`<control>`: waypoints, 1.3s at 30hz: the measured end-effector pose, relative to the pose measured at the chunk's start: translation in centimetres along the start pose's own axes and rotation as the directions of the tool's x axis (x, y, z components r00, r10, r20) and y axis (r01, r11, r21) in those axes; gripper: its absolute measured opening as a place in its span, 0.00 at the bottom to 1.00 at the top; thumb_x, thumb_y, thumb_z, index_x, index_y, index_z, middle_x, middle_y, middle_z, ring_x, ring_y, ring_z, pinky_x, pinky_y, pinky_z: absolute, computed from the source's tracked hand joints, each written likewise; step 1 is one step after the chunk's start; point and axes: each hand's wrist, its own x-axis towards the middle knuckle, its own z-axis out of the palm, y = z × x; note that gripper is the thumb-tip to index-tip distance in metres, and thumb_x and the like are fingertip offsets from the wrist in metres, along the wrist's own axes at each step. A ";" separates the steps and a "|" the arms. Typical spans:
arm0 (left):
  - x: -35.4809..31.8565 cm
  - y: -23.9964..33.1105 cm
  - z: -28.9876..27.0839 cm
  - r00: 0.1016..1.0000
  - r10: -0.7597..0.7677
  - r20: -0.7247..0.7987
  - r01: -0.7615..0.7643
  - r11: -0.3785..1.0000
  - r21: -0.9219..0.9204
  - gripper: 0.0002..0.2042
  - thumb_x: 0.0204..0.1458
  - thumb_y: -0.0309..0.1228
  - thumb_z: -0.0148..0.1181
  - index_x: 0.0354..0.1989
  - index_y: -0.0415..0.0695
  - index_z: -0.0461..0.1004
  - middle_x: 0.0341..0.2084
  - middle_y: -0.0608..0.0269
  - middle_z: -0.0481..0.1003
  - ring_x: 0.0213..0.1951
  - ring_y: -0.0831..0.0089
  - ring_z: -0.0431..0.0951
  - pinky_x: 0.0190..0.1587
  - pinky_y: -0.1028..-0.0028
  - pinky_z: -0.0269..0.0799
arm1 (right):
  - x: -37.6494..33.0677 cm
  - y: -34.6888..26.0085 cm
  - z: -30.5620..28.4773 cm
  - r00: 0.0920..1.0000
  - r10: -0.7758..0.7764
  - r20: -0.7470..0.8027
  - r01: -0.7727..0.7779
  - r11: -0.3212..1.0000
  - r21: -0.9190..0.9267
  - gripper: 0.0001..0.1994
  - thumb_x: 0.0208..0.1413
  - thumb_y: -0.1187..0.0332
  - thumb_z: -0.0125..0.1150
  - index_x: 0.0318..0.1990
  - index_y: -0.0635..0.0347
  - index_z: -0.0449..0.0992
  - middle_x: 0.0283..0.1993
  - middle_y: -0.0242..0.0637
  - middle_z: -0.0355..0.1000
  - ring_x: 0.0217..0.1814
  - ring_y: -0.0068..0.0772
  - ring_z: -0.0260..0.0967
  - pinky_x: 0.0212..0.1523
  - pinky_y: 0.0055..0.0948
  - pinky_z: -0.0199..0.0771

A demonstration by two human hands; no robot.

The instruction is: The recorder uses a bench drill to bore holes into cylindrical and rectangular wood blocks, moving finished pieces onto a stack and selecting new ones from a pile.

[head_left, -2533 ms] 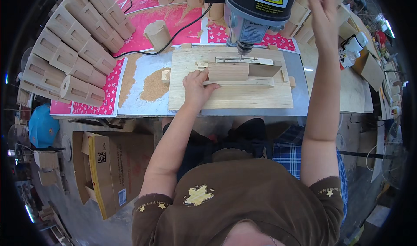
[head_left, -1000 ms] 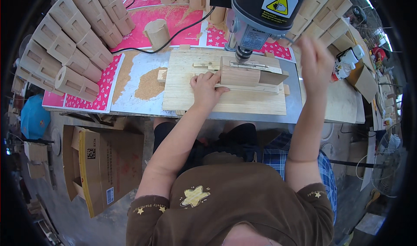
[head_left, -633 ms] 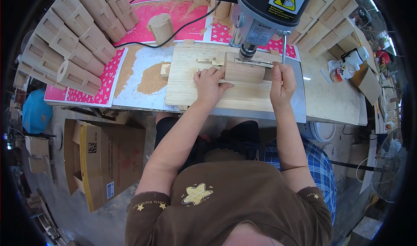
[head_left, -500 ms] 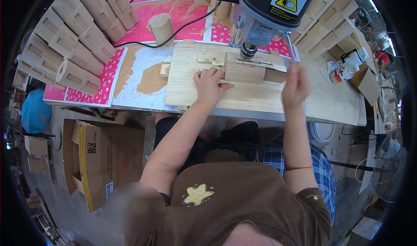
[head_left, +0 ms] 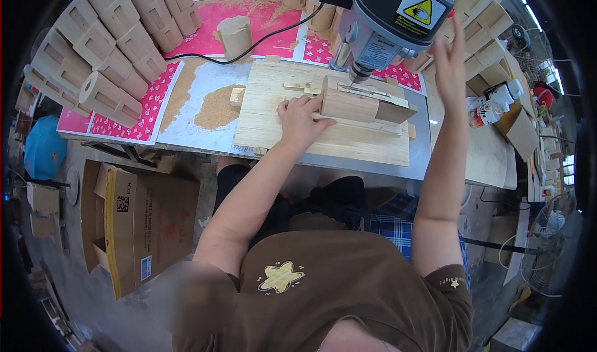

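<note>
A pale wooden block point(head_left: 349, 107) with a rounded body lies on a flat wooden jig board point(head_left: 360, 148). My left hand point(head_left: 300, 122) is closed at the block's left end, fingers at its upper side and thumb along its lower edge. Above the block hangs the chuck point(head_left: 359, 72) of a grey drill press point(head_left: 393, 16). A thin wood strip point(head_left: 373, 92) runs along the block's top. To the right of the machine, my right hand point(head_left: 449, 60) is raised with fingers stretched upward near a red knob point(head_left: 451, 13); it appears to hold nothing.
Slotted wooden cylinders point(head_left: 109, 97) stack at the left, others at the back right. A single cylinder point(head_left: 235, 38) stands behind a black cable point(head_left: 267, 38). Sawdust point(head_left: 217, 109) lies left of the jig. White bottles point(head_left: 488, 111) stand right; a cardboard box point(head_left: 149, 227) is below left.
My right hand has risen from beside the block, at the press's lever, to the machine's right side. My left hand has stayed at the block. The view has shifted slightly.
</note>
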 end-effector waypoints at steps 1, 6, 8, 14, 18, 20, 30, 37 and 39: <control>0.3 0.3 0.0 0.999 -0.030 0.010 0.031 0.998 -0.050 0.27 0.31 0.39 0.71 0.45 0.45 0.74 0.27 0.68 0.71 0.39 0.68 0.71 0.52 0.60 0.49 | -2.0 2.1 -1.2 0.993 0.051 0.102 -0.042 0.995 -0.088 0.18 0.58 0.65 0.51 0.56 0.55 0.66 0.47 0.39 0.69 0.44 0.29 0.67 0.45 0.26 0.65; 1.3 -0.8 0.1 0.997 0.081 -0.008 -0.081 0.981 -0.177 0.23 0.29 0.36 0.72 0.37 0.41 0.75 0.27 0.65 0.72 0.34 0.68 0.72 0.47 0.65 0.57 | -11.1 6.2 -1.4 0.909 -0.060 0.413 0.300 0.782 -0.547 0.19 0.50 0.70 0.58 0.52 0.54 0.68 0.39 0.40 0.67 0.43 0.40 0.63 0.47 0.34 0.63; 1.1 -1.8 -1.0 0.985 0.172 -0.032 -0.175 0.970 -0.169 0.21 0.29 0.33 0.72 0.34 0.40 0.75 0.26 0.64 0.72 0.32 0.68 0.72 0.43 0.68 0.62 | -11.6 6.0 -0.7 0.926 0.010 0.378 0.227 0.784 -0.577 0.17 0.48 0.70 0.60 0.47 0.55 0.69 0.37 0.40 0.67 0.42 0.42 0.62 0.46 0.36 0.63; -1.8 -3.6 -7.6 0.987 0.149 -0.066 -0.162 0.936 -0.311 0.16 0.28 0.24 0.70 0.29 0.37 0.74 0.20 0.65 0.67 0.22 0.75 0.68 0.28 0.76 0.67 | -12.1 5.4 -0.7 0.922 0.061 0.383 0.176 0.815 -0.553 0.15 0.43 0.70 0.64 0.41 0.57 0.70 0.35 0.38 0.67 0.39 0.44 0.60 0.41 0.38 0.62; -3.4 -3.5 -11.3 0.999 0.033 0.039 -0.017 0.935 -0.355 0.16 0.28 0.24 0.71 0.29 0.38 0.74 0.18 0.66 0.66 0.21 0.78 0.67 0.27 0.78 0.65 | -12.9 4.7 -0.3 0.904 0.049 0.424 0.184 0.852 -0.490 0.16 0.42 0.71 0.64 0.41 0.58 0.71 0.36 0.38 0.67 0.40 0.44 0.60 0.41 0.38 0.62; -3.7 -3.5 -12.8 0.997 0.063 0.050 -0.039 0.922 -0.385 0.16 0.28 0.23 0.70 0.30 0.39 0.75 0.19 0.70 0.65 0.22 0.81 0.66 0.26 0.80 0.63 | -13.2 4.4 -0.5 0.903 0.069 0.424 0.167 0.854 -0.493 0.16 0.42 0.71 0.64 0.41 0.58 0.71 0.36 0.38 0.67 0.41 0.44 0.60 0.42 0.37 0.62; -4.0 -2.8 -15.0 0.780 -0.539 0.317 0.582 0.441 -0.683 0.14 0.44 0.35 0.67 0.25 0.35 0.74 0.20 0.62 0.74 0.18 0.81 0.71 0.21 0.82 0.64 | -14.8 3.2 -1.0 0.889 0.043 0.457 0.177 0.886 -0.428 0.16 0.42 0.72 0.64 0.42 0.60 0.71 0.39 0.40 0.67 0.43 0.46 0.60 0.45 0.36 0.61; -3.4 -1.7 -12.5 0.702 -0.596 0.389 0.678 0.395 -0.619 0.16 0.46 0.36 0.66 0.27 0.33 0.73 0.18 0.63 0.73 0.16 0.82 0.70 0.18 0.83 0.62 | -14.8 2.4 -0.9 0.888 0.041 0.459 0.184 0.881 -0.435 0.16 0.42 0.71 0.63 0.42 0.60 0.71 0.39 0.40 0.67 0.44 0.46 0.61 0.45 0.37 0.62; -2.8 -2.6 -12.3 0.700 -0.578 0.419 0.693 0.409 -0.594 0.16 0.46 0.37 0.66 0.27 0.33 0.73 0.18 0.63 0.73 0.15 0.82 0.68 0.17 0.83 0.61 | -15.0 2.3 -0.8 0.893 0.059 0.446 0.168 0.876 -0.453 0.16 0.43 0.71 0.63 0.42 0.60 0.70 0.39 0.40 0.67 0.44 0.46 0.61 0.45 0.37 0.62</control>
